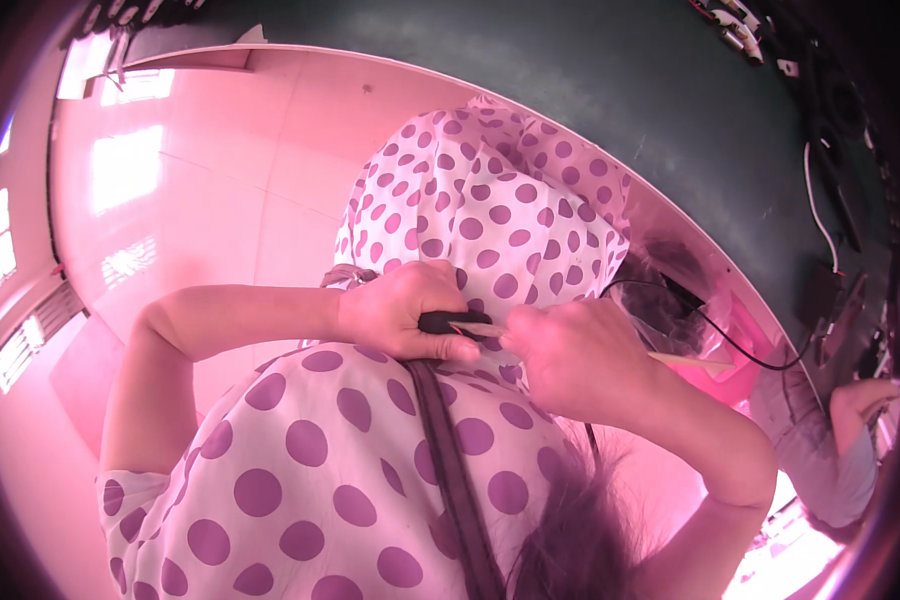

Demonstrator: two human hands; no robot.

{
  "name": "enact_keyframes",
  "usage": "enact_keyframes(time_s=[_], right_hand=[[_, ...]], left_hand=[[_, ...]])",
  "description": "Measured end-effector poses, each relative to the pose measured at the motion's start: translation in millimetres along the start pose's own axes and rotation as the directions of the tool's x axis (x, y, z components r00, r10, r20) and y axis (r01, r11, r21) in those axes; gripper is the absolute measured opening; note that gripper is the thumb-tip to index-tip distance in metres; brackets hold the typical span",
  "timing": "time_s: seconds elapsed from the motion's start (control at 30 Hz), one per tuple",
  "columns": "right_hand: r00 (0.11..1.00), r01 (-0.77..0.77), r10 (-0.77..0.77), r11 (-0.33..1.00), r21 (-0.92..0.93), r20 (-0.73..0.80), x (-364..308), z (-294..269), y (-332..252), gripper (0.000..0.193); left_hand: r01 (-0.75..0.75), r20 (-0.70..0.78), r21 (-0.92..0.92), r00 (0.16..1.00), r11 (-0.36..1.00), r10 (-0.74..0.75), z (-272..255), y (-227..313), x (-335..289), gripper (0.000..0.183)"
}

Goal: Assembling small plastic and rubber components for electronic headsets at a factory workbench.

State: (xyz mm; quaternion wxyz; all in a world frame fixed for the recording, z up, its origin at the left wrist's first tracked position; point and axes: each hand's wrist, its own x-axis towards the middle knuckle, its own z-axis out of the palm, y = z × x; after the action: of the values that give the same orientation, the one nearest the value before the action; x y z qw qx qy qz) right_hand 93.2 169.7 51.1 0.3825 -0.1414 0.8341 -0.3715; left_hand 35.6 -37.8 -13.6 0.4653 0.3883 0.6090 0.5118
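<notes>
My left hand [410, 308] is closed around a small black piece [436, 322], with the thumb along its near side. Its exact kind does not show, as the fingers cover much of it. My right hand [580, 355] is closed on a thin pale pointed tool [480, 329], whose tip lies against the black piece. Behind the right hand, a pale tapered end [685, 361] sticks out; whether it belongs to the same tool I cannot tell. Both hands are in front of my body, above the lap of a white dress with purple dots [500, 215].
A dark green tabletop [570, 80] curves across the top and right. On it lie a white cable [812, 195] and several small parts [738, 35]. A black cable [735, 345] hangs near a pink bin [735, 375]. Another person's arm [855, 410] shows at the far right.
</notes>
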Motion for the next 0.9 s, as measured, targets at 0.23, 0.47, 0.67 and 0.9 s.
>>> enact_keyframes(time_s=[0.23,0.47,0.67,0.9], right_hand=[[1.000,0.000,-0.001,0.999,-0.041,-0.019,2,0,-4,0.011],[1.000,0.009,-0.009,0.999,-0.043,-0.010,2,2,-6,0.011],[1.000,0.011,-0.009,0.997,-0.080,0.017,4,1,-6,0.014],[0.998,0.020,-0.014,0.995,-0.099,0.062,7,3,-9,0.016]], left_hand=[[0.006,0.051,0.058,0.999,0.998,-0.009,2,1,0,0.040],[-0.028,0.038,0.088,0.999,0.996,0.024,7,-1,-2,0.039],[-0.016,0.029,0.120,0.999,0.993,0.013,9,3,0,0.039],[0.001,0.036,0.183,0.999,0.983,-0.008,13,0,-1,0.045]])
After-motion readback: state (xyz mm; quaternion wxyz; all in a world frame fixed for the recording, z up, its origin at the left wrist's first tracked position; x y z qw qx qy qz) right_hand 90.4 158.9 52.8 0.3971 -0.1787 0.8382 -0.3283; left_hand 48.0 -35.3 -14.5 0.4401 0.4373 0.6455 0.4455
